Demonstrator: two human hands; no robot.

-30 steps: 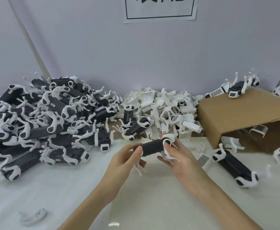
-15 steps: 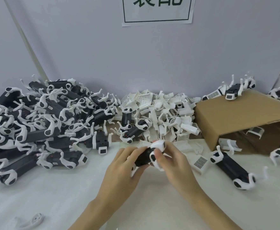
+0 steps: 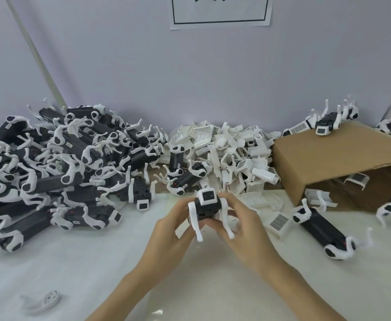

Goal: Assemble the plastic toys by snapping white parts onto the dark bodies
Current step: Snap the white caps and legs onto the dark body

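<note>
White bench: my left hand and right hand clamp dark body; press white cap squarely, seating seemingly incomplete.

wall sign cropped by top edge, toy's rear hidden behind hands

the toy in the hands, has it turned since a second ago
Yes. The toy lay sideways, parallel to the white parts pile; now its end points up toward it.
</note>
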